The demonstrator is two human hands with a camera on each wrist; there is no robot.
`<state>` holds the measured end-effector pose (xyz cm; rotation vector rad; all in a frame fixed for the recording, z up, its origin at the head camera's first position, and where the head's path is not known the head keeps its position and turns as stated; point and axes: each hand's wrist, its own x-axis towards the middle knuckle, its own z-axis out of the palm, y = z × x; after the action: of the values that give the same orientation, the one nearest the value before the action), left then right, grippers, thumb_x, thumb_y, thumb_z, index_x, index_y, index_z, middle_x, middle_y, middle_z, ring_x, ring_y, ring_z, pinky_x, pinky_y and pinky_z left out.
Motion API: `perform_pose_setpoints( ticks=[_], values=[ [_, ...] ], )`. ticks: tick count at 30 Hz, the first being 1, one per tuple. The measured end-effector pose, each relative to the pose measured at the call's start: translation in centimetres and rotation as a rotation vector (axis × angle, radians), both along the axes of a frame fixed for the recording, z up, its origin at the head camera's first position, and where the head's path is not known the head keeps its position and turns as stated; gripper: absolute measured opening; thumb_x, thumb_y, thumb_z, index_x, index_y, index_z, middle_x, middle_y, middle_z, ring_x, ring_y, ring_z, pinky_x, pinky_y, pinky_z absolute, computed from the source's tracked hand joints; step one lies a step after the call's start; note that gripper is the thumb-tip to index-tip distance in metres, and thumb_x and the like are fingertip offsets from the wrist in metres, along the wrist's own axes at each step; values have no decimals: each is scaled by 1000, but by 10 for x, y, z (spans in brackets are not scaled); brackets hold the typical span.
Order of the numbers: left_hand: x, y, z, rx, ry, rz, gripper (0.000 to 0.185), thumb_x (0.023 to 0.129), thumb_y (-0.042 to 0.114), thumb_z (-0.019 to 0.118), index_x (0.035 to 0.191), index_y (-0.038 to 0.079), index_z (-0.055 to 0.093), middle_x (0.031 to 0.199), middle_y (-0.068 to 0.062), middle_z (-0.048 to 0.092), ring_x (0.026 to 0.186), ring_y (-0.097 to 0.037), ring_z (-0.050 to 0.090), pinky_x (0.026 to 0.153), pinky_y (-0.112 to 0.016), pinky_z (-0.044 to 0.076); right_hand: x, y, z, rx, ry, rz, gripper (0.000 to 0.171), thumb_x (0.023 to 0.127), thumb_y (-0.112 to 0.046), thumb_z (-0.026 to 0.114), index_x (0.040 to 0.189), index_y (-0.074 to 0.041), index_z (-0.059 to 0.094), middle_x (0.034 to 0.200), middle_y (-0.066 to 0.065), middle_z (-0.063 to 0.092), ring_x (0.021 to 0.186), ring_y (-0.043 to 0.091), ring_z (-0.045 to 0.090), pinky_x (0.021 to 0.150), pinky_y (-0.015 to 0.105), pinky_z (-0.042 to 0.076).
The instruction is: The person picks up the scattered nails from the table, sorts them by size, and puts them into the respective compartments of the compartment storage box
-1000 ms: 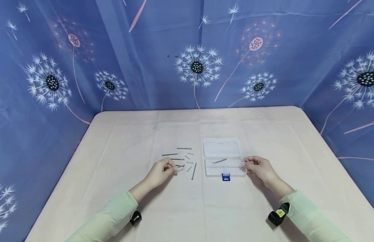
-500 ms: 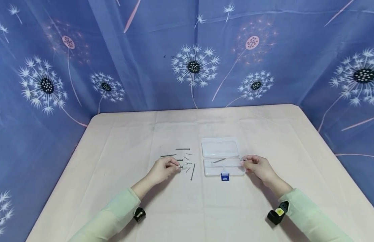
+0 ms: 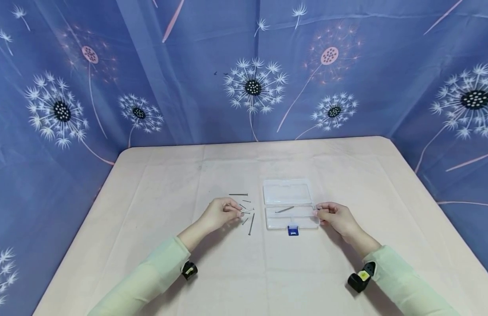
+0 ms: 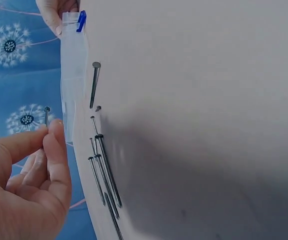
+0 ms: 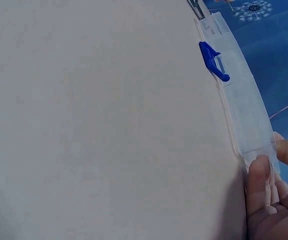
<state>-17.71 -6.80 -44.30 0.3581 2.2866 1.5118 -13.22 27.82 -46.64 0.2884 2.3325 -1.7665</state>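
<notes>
My left hand (image 3: 220, 214) pinches a steel nail (image 3: 248, 210) between thumb and fingertips, above the loose nails on the table. In the left wrist view the held nail (image 4: 47, 116) points head outward from the fingertips. Several nails of differing lengths lie below, among them a long nail (image 3: 251, 224) and another long nail (image 3: 238, 194) farther back. My right hand (image 3: 339, 220) holds the right end of a clear plastic box (image 3: 278, 228), thumb and fingers on its wall. The box lies open, with one nail (image 3: 284, 210) inside.
The box's transparent lid (image 3: 288, 193) is folded back behind it. A blue latch (image 3: 293, 230) sticks out at the front. Pale cloth covers the table (image 3: 244, 281), and a blue dandelion-print curtain (image 3: 196, 87) stands behind and at both sides.
My left hand has lifted the pinched nail and moved right and slightly away, toward the box. The right hand keeps its hold on the box end.
</notes>
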Motion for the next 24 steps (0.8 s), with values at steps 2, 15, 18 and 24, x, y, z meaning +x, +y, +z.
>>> perform_pose_setpoints(
  ticks=[2,15,18,24],
  values=[
    [-2,4,1,7,-20,-3,15,85,-2,63,99,-7,64,80,-16,70,60,-14,63,51,-25,52,0,0,0,-2,3,-2,45,89,-8,61,122,18,48,84,-9,63,70,-2,58,66,16,53],
    [-10,30,5,90,-79,-25,16,86,-5,61,100,-11,62,88,-22,70,66,-14,66,60,-21,56,0,2,-2,-22,-6,-3,44,89,-9,61,121,18,48,80,-12,63,69,-1,58,65,16,53],
    [-12,33,7,90,-80,-31,15,86,-6,59,100,-11,62,90,-22,70,69,-18,68,61,-23,57,0,2,-2,-19,-1,5,42,89,-8,61,119,19,49,79,-11,63,68,0,57,64,16,52],
    [-18,41,11,91,-91,-37,14,87,-5,58,100,-10,62,92,-21,70,75,-26,71,67,-28,59,-1,2,-2,-7,-10,26,42,90,-9,61,119,18,49,79,-10,62,68,1,56,64,16,52]
  ],
)
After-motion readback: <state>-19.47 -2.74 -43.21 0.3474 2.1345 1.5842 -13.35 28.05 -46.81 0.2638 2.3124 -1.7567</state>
